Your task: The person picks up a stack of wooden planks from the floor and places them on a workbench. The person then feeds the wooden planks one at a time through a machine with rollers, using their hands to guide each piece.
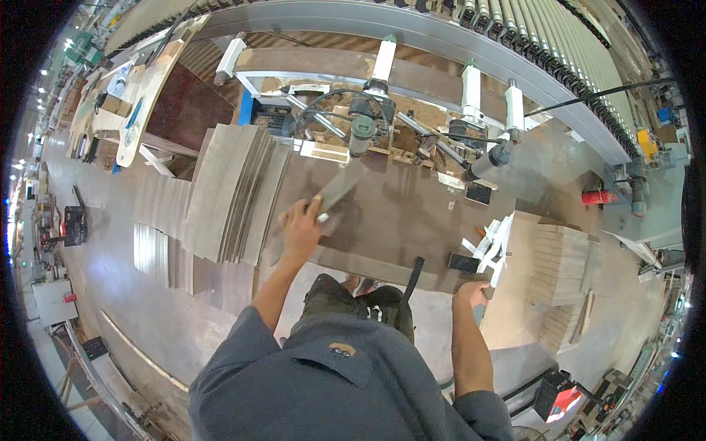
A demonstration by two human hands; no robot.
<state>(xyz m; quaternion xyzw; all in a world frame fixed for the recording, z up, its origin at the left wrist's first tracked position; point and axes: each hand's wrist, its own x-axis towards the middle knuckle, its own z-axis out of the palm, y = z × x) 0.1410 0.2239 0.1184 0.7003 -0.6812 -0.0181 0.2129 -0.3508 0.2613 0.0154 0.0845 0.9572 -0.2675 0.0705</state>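
A large flat brown board or tabletop (397,213) lies in front of me. Over its left part my left hand (300,229) is closed on a flat grey strip-like tool (340,189), which is smeared by motion. Its exact kind I cannot make out. My right hand (472,294) is closed at the near right corner of the brown surface, with its fingers partly hidden. Close to that hand lie a dark block (463,262) and a bunch of white strips (494,250). A narrow black bar (414,275) crosses the near edge.
Stacked grey-brown panels (224,195) stand at my left. More stacked boards (560,264) are at the right. Beyond the surface stands a machine with white arms (471,92) and cylinders (360,136), below a roller conveyor (515,29). A red extinguisher (599,197) is at far right.
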